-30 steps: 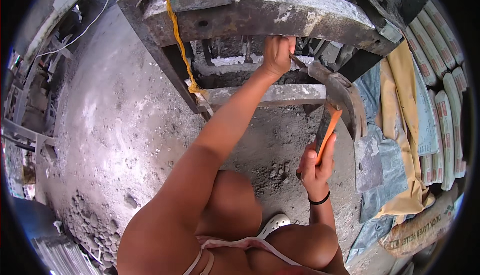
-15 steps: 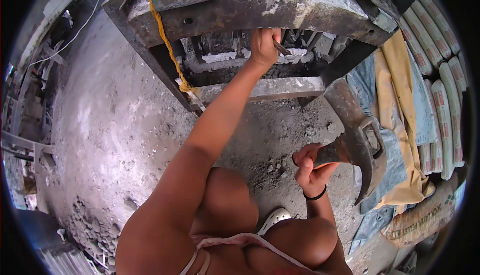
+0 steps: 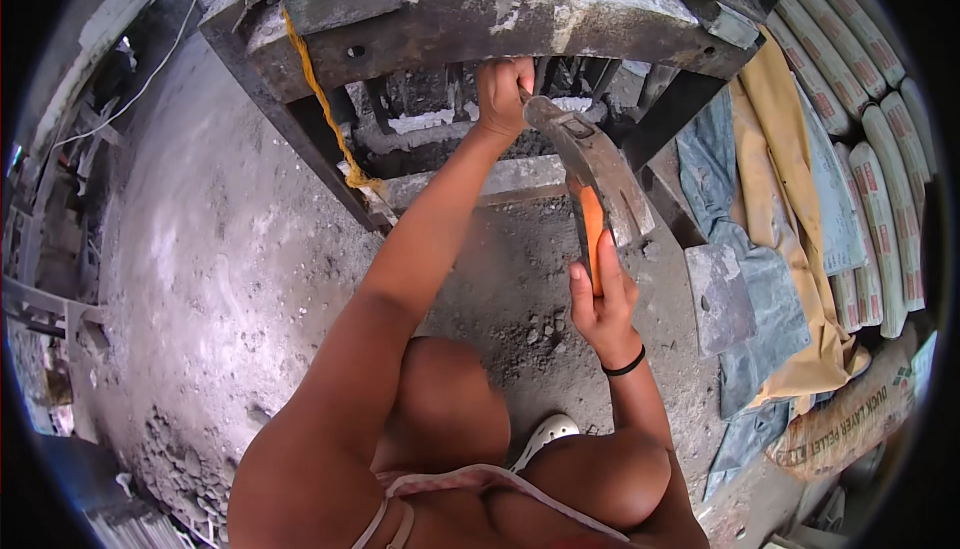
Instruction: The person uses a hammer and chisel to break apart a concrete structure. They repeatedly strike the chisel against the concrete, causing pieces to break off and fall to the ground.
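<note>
My right hand [image 3: 607, 309] grips the orange and black handle of a claw hammer [image 3: 605, 174], which is raised in front of me. The hammer's striking face is at the end of a short metal rod [image 3: 524, 95] in my left hand, touching it or very close. My left hand [image 3: 502, 101] is a closed fist around that rod, just under the curved beam [image 3: 550, 14] of a heavy, dust-caked frame. Most of the rod is hidden by the fist and the hammer head. Behind the fist, upright bars show inside the frame.
A yellow rope [image 3: 318, 74] hangs down the frame's left side. To the right lie a blue-grey tarp [image 3: 765, 319], tan cloth [image 3: 780, 169] and a flat grey plate [image 3: 722, 299], beside stacked white sacks [image 3: 885, 199]. Rubble [image 3: 180, 459] is heaped on the dusty floor at lower left.
The hammer has swung up and left from low on the right to the rod's end, its handle turning more upright. My left hand still holds the rod under the beam.
</note>
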Tool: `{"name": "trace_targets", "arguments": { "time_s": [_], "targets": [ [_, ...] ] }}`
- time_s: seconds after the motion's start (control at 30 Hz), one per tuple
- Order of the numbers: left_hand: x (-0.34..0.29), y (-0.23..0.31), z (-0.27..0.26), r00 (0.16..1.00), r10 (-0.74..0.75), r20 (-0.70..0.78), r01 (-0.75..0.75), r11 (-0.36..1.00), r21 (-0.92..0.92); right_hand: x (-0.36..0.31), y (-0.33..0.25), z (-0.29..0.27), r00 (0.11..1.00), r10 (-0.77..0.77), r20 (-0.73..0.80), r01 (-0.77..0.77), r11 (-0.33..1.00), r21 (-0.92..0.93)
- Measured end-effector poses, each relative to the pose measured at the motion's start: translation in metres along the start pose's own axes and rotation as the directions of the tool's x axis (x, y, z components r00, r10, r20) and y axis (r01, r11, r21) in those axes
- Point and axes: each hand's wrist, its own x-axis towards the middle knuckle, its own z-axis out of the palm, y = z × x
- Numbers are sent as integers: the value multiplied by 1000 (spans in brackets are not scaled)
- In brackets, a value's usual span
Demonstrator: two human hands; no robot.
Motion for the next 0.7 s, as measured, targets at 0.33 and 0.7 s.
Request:
{"name": "trace_targets", "arguments": {
  "time_s": [0.33,0.7],
  "targets": [
    [-1,-23,1,996,45,-80,-46,999,-8,-13,-2,1,998,-26,-61,29,998,56],
    [-4,-15,5,957,281,-67,-272,955,121,-22,2,3,986,-74,-149,79,996,29]
  ]
}}
